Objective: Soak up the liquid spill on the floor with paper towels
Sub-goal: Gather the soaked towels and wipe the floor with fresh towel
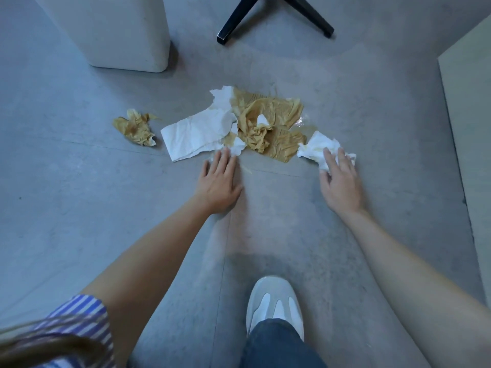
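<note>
Left hand (219,181): we hold it flat on the floor, fingers straight, tips touching the near edge of the white sheet (196,131); it grips nothing.
Right hand (341,181): fingers spread and pressing down on a white wad (316,146), not closed round it.
Soaked towels (268,120): a brown heap just beyond both hands, its long axis running across between them.
Spill (303,120): a wet gleam beyond the right hand, slightly inward, past the wad.
Nearer hand: we judge the right, so the wad likely pushes forward and inward.
</note>
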The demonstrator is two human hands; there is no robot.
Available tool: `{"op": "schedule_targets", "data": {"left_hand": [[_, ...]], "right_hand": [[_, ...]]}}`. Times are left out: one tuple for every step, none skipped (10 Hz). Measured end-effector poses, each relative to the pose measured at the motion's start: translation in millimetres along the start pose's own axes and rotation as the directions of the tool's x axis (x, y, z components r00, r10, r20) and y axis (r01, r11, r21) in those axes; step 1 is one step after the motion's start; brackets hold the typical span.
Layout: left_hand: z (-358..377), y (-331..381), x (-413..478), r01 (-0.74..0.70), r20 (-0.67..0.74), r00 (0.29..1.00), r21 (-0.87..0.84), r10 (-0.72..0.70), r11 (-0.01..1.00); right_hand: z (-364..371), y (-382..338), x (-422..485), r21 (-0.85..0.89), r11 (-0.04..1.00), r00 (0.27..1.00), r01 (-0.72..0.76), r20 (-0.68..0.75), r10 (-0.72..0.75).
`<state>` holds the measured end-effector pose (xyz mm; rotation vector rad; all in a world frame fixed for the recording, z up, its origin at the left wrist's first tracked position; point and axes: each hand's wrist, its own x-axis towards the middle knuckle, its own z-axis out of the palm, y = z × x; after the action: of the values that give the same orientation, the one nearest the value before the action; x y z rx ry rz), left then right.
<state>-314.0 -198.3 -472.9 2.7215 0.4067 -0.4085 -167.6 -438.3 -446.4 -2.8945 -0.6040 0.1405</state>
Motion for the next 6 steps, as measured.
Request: {"op": "schedule_targets", "data": {"left_hand": [[3.1, -5.3, -0.2, 0.046, 0.001, 0.999, -0.026, -0.046, 0.999], [7.3, -10.7, 0.4, 0.062, 0.028, 0.998, -0.016, -0.061, 0.998], [7.8, -15.0, 2.9, 0.054, 0.087, 0.995, -0.025, -0.052, 0.998], [5.4, -16.8, 4.4, 0.044, 0.131, 0.991, -0.046, -0.038, 0.998], [2.1, -16.7, 4.2, 0.050, 0.159, 0.987, -0.058, -0.040, 0.997], [1.1, -16.0, 3.6, 0.045, 0.158, 0.987, -0.058, -0.036, 0.997]], "right_hand": [[4.1, -4.1, 3.2, -0.149, 0.986, 0.995, -0.070, 0.061, 0.079], [7.8, -2.9, 18.5, -0.107, 0.990, 0.979, -0.095, 0.171, 0.113], [16.1, -2.8, 33.3, -0.101, 0.984, 0.899, -0.149, 0.401, 0.177], [20.9, -8.1, 35.4, -0.094, 0.984, 0.876, -0.150, 0.449, 0.176], [24.1, -22.7, 28.3, -0.055, 0.996, 0.904, -0.074, 0.417, 0.090], [30.2, -34.2, 16.3, -0.050, 0.998, 0.920, 0.023, 0.392, -0.002]]}}
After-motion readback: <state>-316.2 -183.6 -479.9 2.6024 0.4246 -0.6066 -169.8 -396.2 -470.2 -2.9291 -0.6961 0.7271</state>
